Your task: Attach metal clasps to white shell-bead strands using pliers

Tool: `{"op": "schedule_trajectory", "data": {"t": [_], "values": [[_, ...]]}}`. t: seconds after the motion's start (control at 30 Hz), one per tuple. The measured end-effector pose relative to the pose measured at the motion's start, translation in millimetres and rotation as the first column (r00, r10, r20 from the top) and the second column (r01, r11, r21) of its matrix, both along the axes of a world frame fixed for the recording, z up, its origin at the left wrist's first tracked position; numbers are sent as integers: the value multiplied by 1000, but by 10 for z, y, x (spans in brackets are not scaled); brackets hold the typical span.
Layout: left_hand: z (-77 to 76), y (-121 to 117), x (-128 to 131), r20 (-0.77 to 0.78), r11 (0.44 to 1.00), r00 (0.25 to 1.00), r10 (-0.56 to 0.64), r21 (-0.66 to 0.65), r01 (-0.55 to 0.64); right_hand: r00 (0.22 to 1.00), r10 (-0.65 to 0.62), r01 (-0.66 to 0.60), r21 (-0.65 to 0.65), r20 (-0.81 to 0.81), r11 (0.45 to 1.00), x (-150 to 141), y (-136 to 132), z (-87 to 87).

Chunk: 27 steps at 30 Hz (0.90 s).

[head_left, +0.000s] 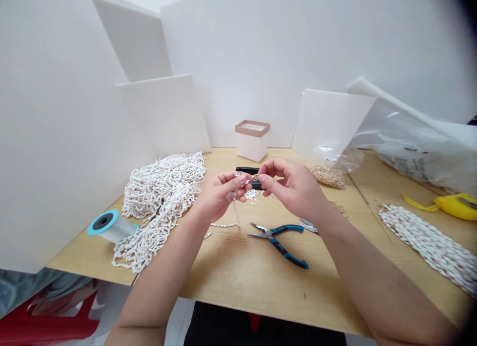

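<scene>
My left hand (pixel 223 191) is closed in a pinch on a strand of white beads (pixel 235 212), which hangs below the fingers and trails on the table. A small striped tag or band shows at its fingertips. My right hand (pixel 292 186) pinches a tiny gold-coloured metal piece (pixel 255 177) at the strand's end; its exact form is too small to tell. The fingertips of both hands almost meet above a black tray (pixel 246 170). Blue-and-black needle-nose pliers (pixel 278 237) lie with handles spread in front of the hands. A small metal tool (pixel 308 226) is partly hidden by my right wrist.
At left are a heap of white bead strands (pixel 160 187) and a spool of clear line (pixel 112 227). Loose white beads (pixel 252 194) lie behind the hands. Farther back stands a white box (pixel 252 145). Rightward are beaded strands (pixel 428 242), a yellow tape measure (pixel 456 206) and plastic bags (pixel 428 157).
</scene>
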<state>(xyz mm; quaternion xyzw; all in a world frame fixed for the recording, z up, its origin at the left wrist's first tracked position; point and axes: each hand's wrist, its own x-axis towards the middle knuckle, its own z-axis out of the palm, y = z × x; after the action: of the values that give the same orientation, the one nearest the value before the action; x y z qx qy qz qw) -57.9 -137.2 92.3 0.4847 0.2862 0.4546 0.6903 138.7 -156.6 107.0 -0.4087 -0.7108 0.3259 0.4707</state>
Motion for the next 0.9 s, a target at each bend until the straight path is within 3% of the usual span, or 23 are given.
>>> {"op": "schedule_trajectory", "data": {"t": [0.3,0.63,0.9], "values": [[-29,-9,-15,-10,1000,1000,-25,-8,25,1000,13,-13,18,23,1000,24,33,19],[53,-91,94,13,994,998,-58,-91,59,989,-19,1,122,150,993,91,-48,105],[18,-138,138,32,997,998,-63,-51,65,989,-11,-14,169,145,986,122,-72,131]]}}
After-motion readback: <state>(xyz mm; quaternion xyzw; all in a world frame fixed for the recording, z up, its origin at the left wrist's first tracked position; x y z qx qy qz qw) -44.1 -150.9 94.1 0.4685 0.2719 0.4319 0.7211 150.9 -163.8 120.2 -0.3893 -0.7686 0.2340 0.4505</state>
